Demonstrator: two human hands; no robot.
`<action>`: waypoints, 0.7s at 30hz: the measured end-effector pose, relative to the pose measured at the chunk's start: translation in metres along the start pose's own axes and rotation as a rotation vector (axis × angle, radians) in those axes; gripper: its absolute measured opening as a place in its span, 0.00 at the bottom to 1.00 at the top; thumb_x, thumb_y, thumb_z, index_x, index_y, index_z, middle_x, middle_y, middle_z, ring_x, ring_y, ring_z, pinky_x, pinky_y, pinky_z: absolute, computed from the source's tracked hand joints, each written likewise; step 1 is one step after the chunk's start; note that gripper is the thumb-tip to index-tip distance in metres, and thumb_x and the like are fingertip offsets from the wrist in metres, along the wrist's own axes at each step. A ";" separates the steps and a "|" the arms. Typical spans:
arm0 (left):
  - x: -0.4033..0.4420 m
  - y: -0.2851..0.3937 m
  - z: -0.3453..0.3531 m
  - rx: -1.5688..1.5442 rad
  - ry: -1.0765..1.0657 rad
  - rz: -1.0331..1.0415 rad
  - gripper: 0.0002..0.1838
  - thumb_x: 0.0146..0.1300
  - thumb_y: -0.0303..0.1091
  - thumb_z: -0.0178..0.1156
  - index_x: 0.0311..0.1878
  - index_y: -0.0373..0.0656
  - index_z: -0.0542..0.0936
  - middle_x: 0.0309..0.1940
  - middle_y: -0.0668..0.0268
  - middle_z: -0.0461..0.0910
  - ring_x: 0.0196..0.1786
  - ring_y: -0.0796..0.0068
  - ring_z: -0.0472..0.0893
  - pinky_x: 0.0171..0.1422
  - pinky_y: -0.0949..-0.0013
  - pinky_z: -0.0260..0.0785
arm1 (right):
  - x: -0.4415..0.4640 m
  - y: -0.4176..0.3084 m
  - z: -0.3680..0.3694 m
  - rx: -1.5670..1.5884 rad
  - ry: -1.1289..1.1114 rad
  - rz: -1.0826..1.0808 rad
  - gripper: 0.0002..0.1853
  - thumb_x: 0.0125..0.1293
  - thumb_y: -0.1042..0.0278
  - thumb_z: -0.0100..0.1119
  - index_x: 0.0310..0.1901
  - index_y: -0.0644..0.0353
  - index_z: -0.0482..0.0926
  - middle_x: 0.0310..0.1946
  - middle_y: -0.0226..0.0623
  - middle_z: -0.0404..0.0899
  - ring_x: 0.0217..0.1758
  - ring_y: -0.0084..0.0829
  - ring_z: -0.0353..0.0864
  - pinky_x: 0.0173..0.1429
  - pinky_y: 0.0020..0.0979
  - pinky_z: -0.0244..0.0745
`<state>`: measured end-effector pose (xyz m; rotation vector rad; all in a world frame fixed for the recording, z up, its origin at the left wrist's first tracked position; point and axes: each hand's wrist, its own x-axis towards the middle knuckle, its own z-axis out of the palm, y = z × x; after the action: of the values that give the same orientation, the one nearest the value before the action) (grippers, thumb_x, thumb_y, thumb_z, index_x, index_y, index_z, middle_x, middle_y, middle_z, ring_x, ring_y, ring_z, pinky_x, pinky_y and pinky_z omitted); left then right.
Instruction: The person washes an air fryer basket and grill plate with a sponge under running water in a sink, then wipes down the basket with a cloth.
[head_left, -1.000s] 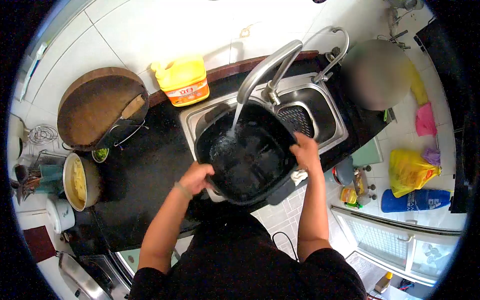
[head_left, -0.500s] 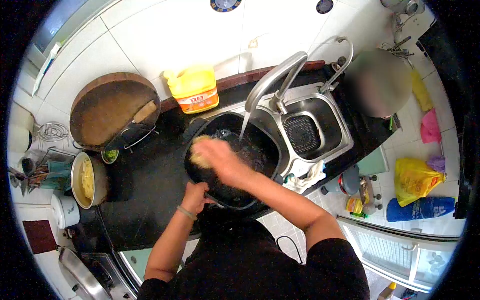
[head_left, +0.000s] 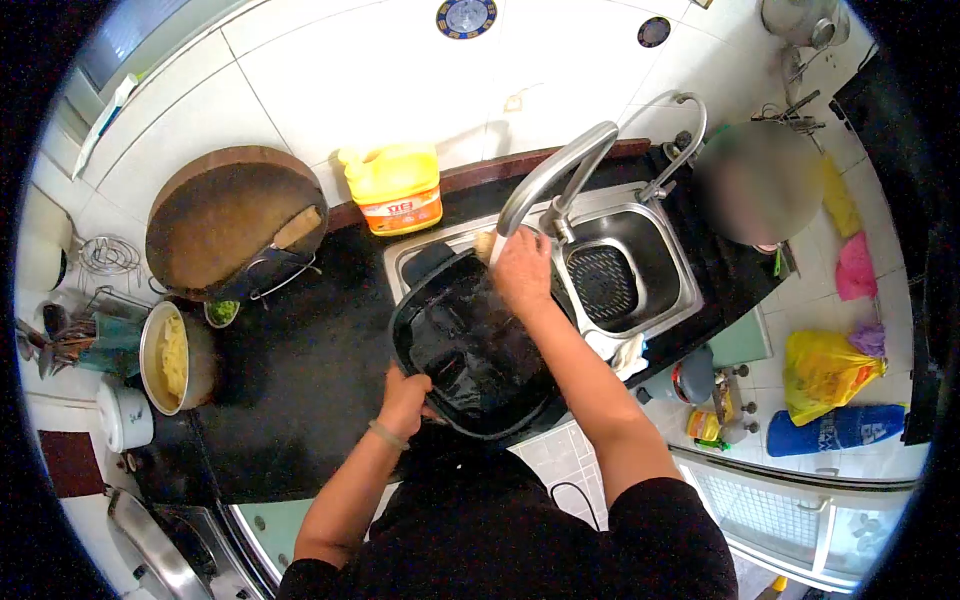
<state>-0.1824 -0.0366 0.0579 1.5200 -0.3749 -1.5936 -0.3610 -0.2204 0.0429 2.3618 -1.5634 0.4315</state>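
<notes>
A wet black square pan with rounded corners lies over the left sink basin and the counter's front edge, its dark inside facing up. Closed round the pan's near-left edge is my left hand, thumb on top. My right hand is at the far right rim, directly under the spout of the steel faucet. A tan scrubber pokes out at the left of its fingers; most of it is hidden by the hand.
The right sink basin holds a black drain basket. A yellow detergent jug stands behind the pan. Leftward are a large wok, a green-filled bowl and a pot of pale yellow strips. A white cloth hangs at the sink's front.
My right hand has moved with the scrubber from the pan's left inside to its far right rim. The pan has shifted toward me and tilted, and my left hand keeps its hold.
</notes>
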 end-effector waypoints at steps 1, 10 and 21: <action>0.003 -0.004 0.001 -0.006 -0.006 0.000 0.27 0.46 0.22 0.50 0.54 0.40 0.59 0.39 0.56 0.75 0.29 0.60 0.79 0.17 0.59 0.74 | -0.004 0.006 -0.016 0.107 -0.006 0.077 0.17 0.53 0.62 0.57 0.45 0.56 0.74 0.39 0.43 0.72 0.48 0.42 0.69 0.50 0.46 0.62; 0.010 -0.011 0.006 -0.010 -0.080 0.050 0.34 0.48 0.17 0.46 0.62 0.45 0.56 0.43 0.54 0.73 0.38 0.59 0.79 0.18 0.65 0.73 | -0.043 -0.016 0.019 0.659 0.008 0.378 0.19 0.51 0.63 0.63 0.43 0.63 0.72 0.38 0.48 0.70 0.38 0.49 0.71 0.40 0.43 0.69; 0.003 -0.010 0.019 0.041 0.137 0.192 0.30 0.45 0.16 0.46 0.57 0.42 0.63 0.42 0.60 0.72 0.34 0.67 0.78 0.26 0.67 0.75 | -0.091 -0.122 0.024 0.724 -0.224 -0.169 0.27 0.56 0.71 0.47 0.60 0.60 0.64 0.55 0.45 0.67 0.61 0.44 0.62 0.61 0.41 0.62</action>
<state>-0.2033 -0.0399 0.0523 1.5649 -0.4647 -1.3325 -0.2799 -0.1070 -0.0230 3.1480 -1.4379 0.8313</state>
